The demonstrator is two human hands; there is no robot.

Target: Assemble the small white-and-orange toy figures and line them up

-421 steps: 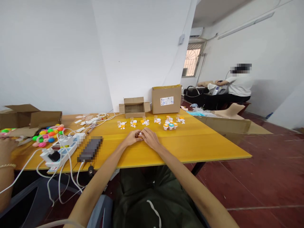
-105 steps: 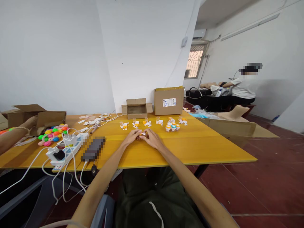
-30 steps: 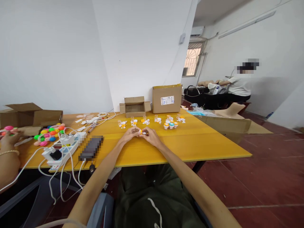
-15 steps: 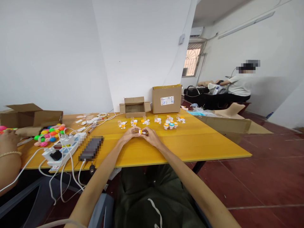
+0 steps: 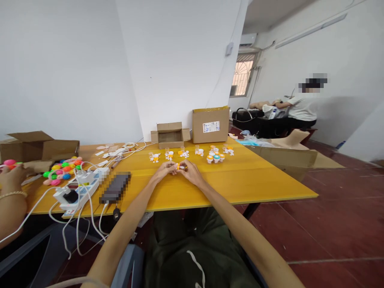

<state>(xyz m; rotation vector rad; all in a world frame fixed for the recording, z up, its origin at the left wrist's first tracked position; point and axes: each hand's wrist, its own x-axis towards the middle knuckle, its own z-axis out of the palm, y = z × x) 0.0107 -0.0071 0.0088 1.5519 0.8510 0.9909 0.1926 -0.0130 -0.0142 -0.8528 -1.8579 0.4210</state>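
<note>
My left hand [image 5: 163, 171] and my right hand [image 5: 189, 172] meet over the middle of the yellow table [image 5: 240, 180]. Together they pinch a small orange and white toy piece [image 5: 179, 167] between their fingertips. Behind my hands runs a row of small white and orange toy parts [image 5: 168, 155], ending in a cluster of little capped pieces [image 5: 215, 157]. What the piece looks like in detail is too small to tell.
A white power strip [image 5: 75, 192] with several cables and a blurred dark device [image 5: 115, 187] lie left of my hands. Bright plastic balls [image 5: 61, 170] sit by another person's hand [image 5: 10, 176]. Cardboard boxes [image 5: 210, 125] stand at the back. A person sits far right.
My hands have stayed together on the small piece, with only slight finger shifts. The other person's hand at the left now holds a pink ball.
</note>
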